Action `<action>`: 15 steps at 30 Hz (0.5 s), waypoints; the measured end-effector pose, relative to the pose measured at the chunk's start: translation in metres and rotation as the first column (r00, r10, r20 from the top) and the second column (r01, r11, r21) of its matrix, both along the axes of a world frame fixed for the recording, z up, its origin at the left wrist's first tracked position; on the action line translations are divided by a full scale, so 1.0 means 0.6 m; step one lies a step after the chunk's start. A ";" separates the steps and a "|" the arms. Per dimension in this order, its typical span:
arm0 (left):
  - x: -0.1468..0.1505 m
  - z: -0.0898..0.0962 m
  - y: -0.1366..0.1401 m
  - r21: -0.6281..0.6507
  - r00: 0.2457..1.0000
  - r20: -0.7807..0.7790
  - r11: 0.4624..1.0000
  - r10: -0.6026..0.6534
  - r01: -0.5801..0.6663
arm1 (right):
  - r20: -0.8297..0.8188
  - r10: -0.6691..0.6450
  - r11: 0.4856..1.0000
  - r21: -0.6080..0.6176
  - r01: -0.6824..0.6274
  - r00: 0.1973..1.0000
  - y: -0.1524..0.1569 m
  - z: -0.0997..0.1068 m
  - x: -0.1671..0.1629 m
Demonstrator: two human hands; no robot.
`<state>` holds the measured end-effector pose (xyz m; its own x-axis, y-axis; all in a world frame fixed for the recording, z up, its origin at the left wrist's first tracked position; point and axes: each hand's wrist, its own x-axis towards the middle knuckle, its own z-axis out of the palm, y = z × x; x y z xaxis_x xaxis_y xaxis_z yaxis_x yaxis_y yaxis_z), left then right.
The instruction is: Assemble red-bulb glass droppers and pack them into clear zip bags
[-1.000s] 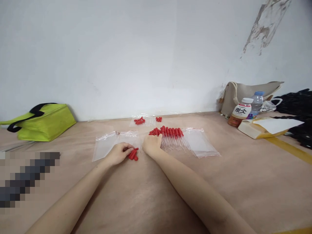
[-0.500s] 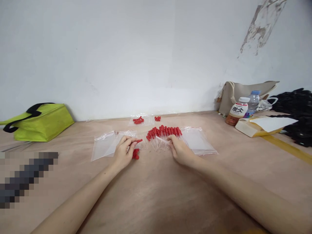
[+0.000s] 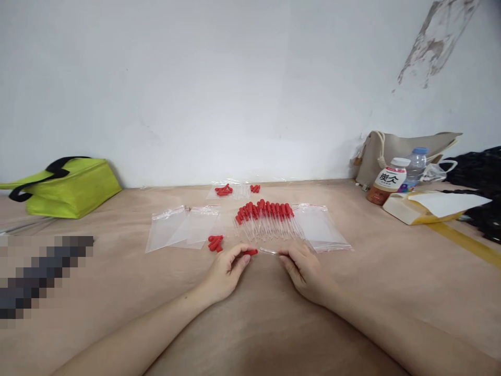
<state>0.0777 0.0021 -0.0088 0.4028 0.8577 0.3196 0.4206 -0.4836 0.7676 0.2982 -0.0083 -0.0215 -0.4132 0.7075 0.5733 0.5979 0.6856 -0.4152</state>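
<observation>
A pale, plain wall (image 3: 195,94) fills the upper half, its paint flaked away in one brownish patch (image 3: 436,44) at upper right. Against it runs a broad worktop (image 3: 235,334) with a dull tan surface, crossed at right by a strip of yellow tape (image 3: 465,239). A lime-green bag (image 3: 76,188) with a black strap sits at far left by the wall; at right a beige handbag (image 3: 399,146) leans behind a white-capped drink bottle (image 3: 389,183) and a blue-capped clear bottle (image 3: 418,164), beside a black heap (image 3: 475,169). Clear zip bags lie flat, one at right (image 3: 321,227), others at left (image 3: 166,230). Between them spreads a row of red-topped droppers (image 3: 270,214). Nearer, the left hand (image 3: 229,269) has its fingers pinching a red bulb (image 3: 253,252), just beside some loose red bulbs (image 3: 215,243), while the right hand (image 3: 307,271) pinches a slim clear tube (image 3: 268,251), its tip close to the held bulb; whether they touch, I cannot tell.
</observation>
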 end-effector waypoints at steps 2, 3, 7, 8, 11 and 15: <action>0.000 0.000 0.002 -0.002 1.000 -0.004 1.000 -0.010 0.010 | 0.025 -0.001 1.000 -0.015 0.001 1.000 0.000 0.000 -0.001; 0.000 0.001 0.002 0.000 1.000 -0.005 1.000 -0.010 0.010 | 0.036 -0.002 1.000 -0.022 0.003 0.999 0.000 0.001 -0.002; 0.002 0.002 0.001 0.004 1.000 0.011 1.000 -0.005 0.005 | 0.071 0.015 1.000 -0.028 -0.013 0.997 0.000 0.001 0.000; 0.002 0.003 0.001 0.005 1.000 0.016 1.000 -0.008 0.008 | 0.074 0.022 0.999 -0.027 -0.020 0.997 0.000 0.001 0.000; 0.002 0.006 -0.001 0.030 1.000 0.008 0.999 -0.030 0.030 | 0.063 0.052 0.999 -0.017 -0.051 0.997 0.003 -0.001 0.002; 0.000 0.011 -0.005 0.055 0.996 -0.012 0.995 -0.084 0.085 | 0.052 0.087 0.996 0.020 -0.089 0.995 0.009 0.002 0.005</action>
<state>0.0777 -0.0007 -0.0025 0.4762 0.8015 0.3617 0.3840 -0.5596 0.7344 0.3011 -0.0028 -0.0204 -0.5023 0.6545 0.5650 0.5548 0.7452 -0.3700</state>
